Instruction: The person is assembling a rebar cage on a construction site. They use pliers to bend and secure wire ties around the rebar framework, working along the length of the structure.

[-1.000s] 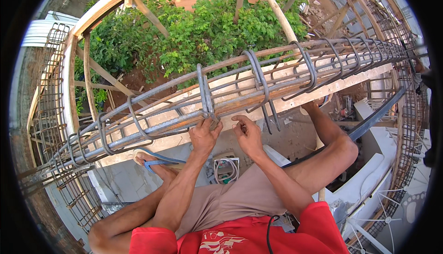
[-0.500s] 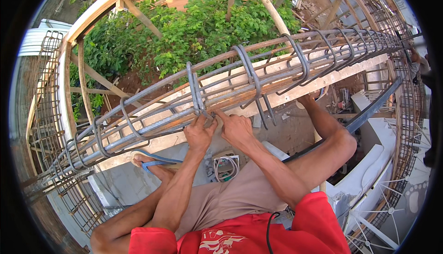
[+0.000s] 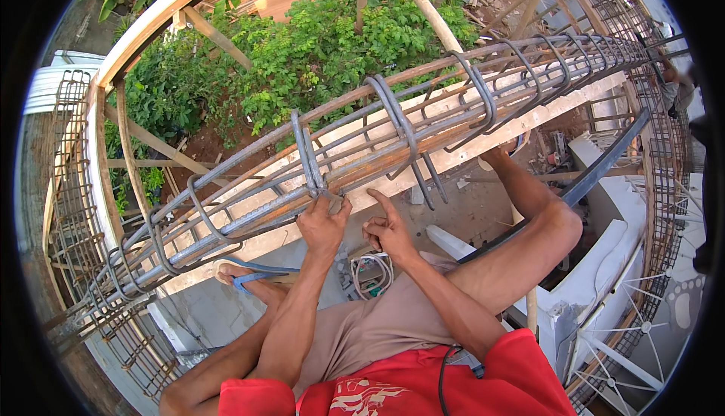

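A long rebar cage (image 3: 408,132) of rusty and grey bars with bent stirrups runs slantwise in front of me. My left hand (image 3: 323,228) is at its near lower bar, below a pair of stirrups (image 3: 306,153). Between its thumb and fingers it pinches a small grey-brown flat piece (image 3: 335,204) against the cage; its exact kind is unclear. My right hand (image 3: 389,233) is just to the right, apart from the bars. Its index finger is stretched toward the cage while the other fingers curl loosely, with nothing visible in them.
A pale wooden board (image 3: 521,130) lies along beneath the cage. My sandalled left foot (image 3: 238,274) is below it. A dark bar (image 3: 604,163) slants by my right knee. More rebar cages (image 3: 72,212) stand at both sides. Below are coiled cable (image 3: 371,276) and a white wall (image 3: 604,265).
My right hand has drawn back from the cage, down and to the right, with its index finger extended. My left hand stays at the bar, and the small piece shows more clearly.
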